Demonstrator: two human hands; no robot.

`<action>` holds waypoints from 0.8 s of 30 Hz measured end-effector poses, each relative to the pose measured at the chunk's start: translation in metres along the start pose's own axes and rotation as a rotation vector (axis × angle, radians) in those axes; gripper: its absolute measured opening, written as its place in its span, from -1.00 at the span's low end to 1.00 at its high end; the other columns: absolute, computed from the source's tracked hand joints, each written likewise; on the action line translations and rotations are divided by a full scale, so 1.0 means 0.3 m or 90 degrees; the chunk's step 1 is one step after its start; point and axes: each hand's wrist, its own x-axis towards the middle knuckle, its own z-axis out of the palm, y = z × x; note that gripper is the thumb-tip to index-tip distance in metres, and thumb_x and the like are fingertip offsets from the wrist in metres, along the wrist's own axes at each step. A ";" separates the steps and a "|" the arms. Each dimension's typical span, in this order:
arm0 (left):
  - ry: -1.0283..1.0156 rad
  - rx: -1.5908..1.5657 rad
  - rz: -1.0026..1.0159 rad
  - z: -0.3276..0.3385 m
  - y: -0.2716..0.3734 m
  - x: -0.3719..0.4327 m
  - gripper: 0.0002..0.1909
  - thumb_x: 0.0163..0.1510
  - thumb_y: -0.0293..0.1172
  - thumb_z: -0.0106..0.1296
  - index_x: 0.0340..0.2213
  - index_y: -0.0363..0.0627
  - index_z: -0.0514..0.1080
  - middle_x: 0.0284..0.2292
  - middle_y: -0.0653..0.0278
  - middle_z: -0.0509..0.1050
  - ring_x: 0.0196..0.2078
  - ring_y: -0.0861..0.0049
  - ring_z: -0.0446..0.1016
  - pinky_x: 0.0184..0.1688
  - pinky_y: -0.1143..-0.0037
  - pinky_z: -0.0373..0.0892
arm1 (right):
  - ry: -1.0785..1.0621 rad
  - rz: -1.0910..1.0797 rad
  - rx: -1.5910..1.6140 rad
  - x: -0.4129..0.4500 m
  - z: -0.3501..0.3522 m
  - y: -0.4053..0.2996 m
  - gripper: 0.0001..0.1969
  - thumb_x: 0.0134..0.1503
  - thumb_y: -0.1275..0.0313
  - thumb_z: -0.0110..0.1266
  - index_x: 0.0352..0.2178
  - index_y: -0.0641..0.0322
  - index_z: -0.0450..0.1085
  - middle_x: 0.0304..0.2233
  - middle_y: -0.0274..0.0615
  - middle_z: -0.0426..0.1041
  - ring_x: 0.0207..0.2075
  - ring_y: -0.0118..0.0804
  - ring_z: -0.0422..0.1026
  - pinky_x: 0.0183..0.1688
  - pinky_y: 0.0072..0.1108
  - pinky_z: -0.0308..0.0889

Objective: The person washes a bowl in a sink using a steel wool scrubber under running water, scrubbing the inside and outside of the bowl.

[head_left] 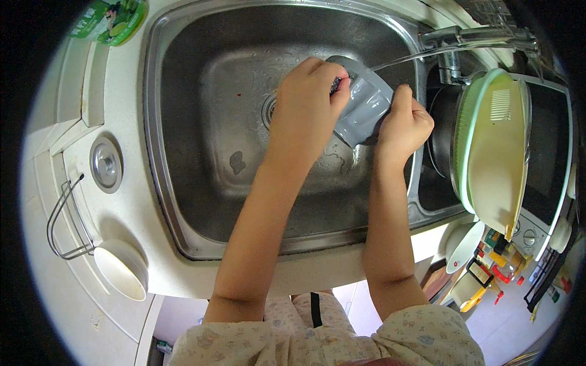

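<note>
A wet, glossy grey plastic piece (364,103) is held tilted above the right part of the stainless-steel sink basin (219,151). My left hand (309,98) is at its left side, fingers closed around a small dark, glittery pad, perhaps a steel-wool scrubber (336,85), pressed near the piece. At the piece's right edge, my right hand (405,126) grips it with thumb and curled fingers. A thin stream of water (398,60) from the chrome faucet (485,36) strikes its upper edge, and water drips off its lower corner. Part of the piece is hidden behind my hands.
The drain (269,110) lies left of centre in the basin. A green-labelled bottle (112,20), a metal sink stopper (106,164), a wire rack (68,224) and a white bowl (121,270) stand on the left counter. Stacked plastic baskets (494,146) and a microwave (545,151) are at right.
</note>
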 end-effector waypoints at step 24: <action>0.094 -0.089 -0.014 -0.046 -0.011 0.019 -0.90 -0.15 -0.45 0.14 -0.49 -0.16 0.50 -0.50 0.22 0.50 -0.44 0.45 0.48 -0.37 0.55 0.35 | -0.032 0.072 0.086 -0.001 0.001 0.023 -0.54 0.01 0.36 -0.04 -0.89 0.31 0.08 -0.85 -0.48 0.03 -0.73 -0.65 -0.02 -0.68 -0.61 -0.14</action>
